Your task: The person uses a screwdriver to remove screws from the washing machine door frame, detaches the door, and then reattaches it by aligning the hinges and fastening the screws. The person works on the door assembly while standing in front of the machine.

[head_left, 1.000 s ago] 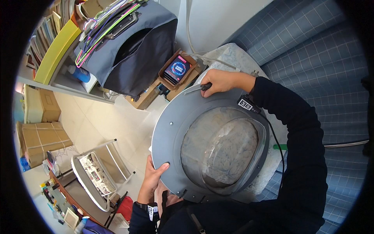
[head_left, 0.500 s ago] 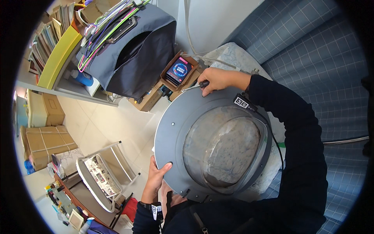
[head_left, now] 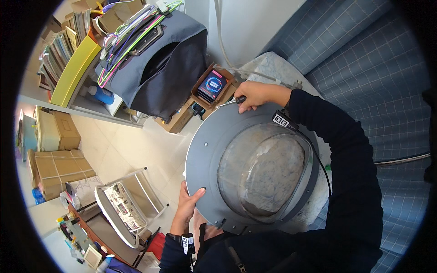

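Note:
A large round grey washing-machine door [head_left: 214, 150] with a domed clear window [head_left: 261, 175] fills the middle of the view. My left hand [head_left: 186, 207] grips its near left rim, thumb over the edge. At the far rim, my right hand [head_left: 255, 94] is closed on a screwdriver [head_left: 229, 102] with a black handle, and the metal shaft points left over the door's edge. A black cable runs along my right sleeve.
A dark grey fabric bag [head_left: 159, 68] hangs from a shelf of books [head_left: 68, 50] on the left. A small open box [head_left: 213, 85] sits beyond the door. Cardboard boxes [head_left: 59, 166] and a white rack [head_left: 123, 207] stand on the tiled floor. Blue checked fabric [head_left: 364, 68] lies right.
The view has shifted slightly and the door sits a little further right and lower. Both hands keep their grips on the rim and the screwdriver.

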`<state>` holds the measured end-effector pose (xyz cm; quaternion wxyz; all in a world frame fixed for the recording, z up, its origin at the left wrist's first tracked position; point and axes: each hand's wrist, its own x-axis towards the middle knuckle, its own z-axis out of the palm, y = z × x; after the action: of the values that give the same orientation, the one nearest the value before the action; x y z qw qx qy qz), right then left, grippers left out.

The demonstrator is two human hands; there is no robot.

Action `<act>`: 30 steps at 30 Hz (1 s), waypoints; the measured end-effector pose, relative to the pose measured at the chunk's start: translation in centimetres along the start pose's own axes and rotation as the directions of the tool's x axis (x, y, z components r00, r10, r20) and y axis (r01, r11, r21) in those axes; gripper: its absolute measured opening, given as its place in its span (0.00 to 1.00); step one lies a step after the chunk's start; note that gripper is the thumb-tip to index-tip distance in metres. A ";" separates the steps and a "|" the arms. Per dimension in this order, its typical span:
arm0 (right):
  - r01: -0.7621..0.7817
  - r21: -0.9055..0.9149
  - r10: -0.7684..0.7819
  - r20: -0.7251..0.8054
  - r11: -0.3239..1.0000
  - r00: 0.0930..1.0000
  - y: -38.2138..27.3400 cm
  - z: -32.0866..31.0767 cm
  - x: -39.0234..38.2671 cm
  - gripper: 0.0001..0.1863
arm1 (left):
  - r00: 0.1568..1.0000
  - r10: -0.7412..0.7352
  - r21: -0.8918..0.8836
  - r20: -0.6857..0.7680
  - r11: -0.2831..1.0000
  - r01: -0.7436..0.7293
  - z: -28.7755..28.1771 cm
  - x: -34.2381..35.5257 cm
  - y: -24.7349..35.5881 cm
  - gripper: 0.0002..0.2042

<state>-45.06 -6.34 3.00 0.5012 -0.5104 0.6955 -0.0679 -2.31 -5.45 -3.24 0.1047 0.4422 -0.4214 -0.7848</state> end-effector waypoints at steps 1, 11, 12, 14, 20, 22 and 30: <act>0.003 0.023 -0.003 -0.003 1.000 1.000 0.1 0.0 0.0 0.09 | 1.000 0.026 -0.003 0.006 1.000 -0.026 0.0 0.0 -0.1 0.28; 0.089 0.220 -0.078 -0.058 0.971 0.995 0.8 -0.4 -1.6 0.08 | 1.000 -0.001 0.040 0.011 0.999 0.001 -0.3 0.1 0.0 0.28; 0.070 0.218 -0.055 -0.075 0.973 0.996 0.7 -0.7 -2.3 0.08 | 1.000 0.002 0.041 0.016 0.999 -0.002 -0.4 0.2 -0.1 0.29; 0.097 0.176 -0.065 -0.179 0.980 0.982 0.8 -1.6 -4.7 0.08 | 1.000 0.007 0.039 0.026 0.999 -0.008 -0.6 0.3 -0.2 0.29; 0.087 0.009 -0.053 -0.730 0.996 0.681 2.9 0.2 -19.1 0.11 | 0.994 0.052 0.068 0.099 0.996 -0.059 -0.8 1.0 0.0 0.33; -0.057 0.103 0.117 -0.822 0.993 0.557 4.0 4.0 -24.3 0.11 | 0.991 0.055 0.092 0.121 0.994 -0.067 -1.2 1.1 0.0 0.34; -0.324 0.470 0.532 -0.836 0.821 0.136 8.3 24.0 -36.7 0.12 | 0.960 0.029 0.163 0.278 0.984 -0.076 -3.4 2.6 -0.2 0.33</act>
<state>-32.81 36.12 9.32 0.0279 -0.0992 0.9572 -0.2705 -1.12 -8.71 -5.83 0.0276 0.3253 -0.5096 -0.7961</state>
